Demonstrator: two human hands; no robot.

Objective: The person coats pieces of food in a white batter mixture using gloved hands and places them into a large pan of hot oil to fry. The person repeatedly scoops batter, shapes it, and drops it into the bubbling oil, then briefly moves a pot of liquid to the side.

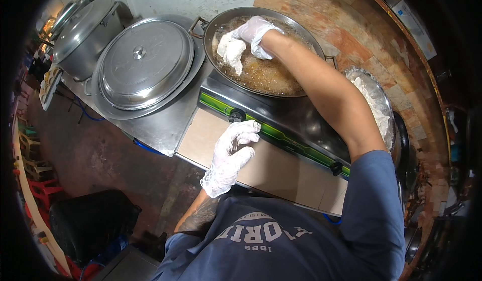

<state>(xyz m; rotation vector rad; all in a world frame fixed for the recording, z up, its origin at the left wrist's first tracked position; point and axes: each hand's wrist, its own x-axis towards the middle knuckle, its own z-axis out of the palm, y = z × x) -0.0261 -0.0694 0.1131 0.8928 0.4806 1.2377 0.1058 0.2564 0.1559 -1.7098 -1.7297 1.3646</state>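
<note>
My right hand (pixel 258 32), in a clear plastic glove, reaches over a wide metal pan (pixel 320 47) of bubbling oil. It grips a flour-coated piece of food (pixel 232 52) above the oil at the pan's left side. The pan sits on a steel gas stove (pixel 271 109) with a green front strip. In front of the stove's left knob (pixel 237 115) is my left hand (pixel 230 156), gloved and dusted white, its fingers curled but apart with nothing in them. Right of the pan, partly behind my right arm, a foil-lined tray (pixel 389 121) holds more white-coated pieces (pixel 371 104).
Left of the stove, a large lidded metal pot (pixel 145 64) stands on a steel table (pixel 165 125). Another lidded pot (pixel 84 36) is beyond it. A tiled ledge (pixel 278 164) runs before the stove. A black container (pixel 94 220) is at lower left.
</note>
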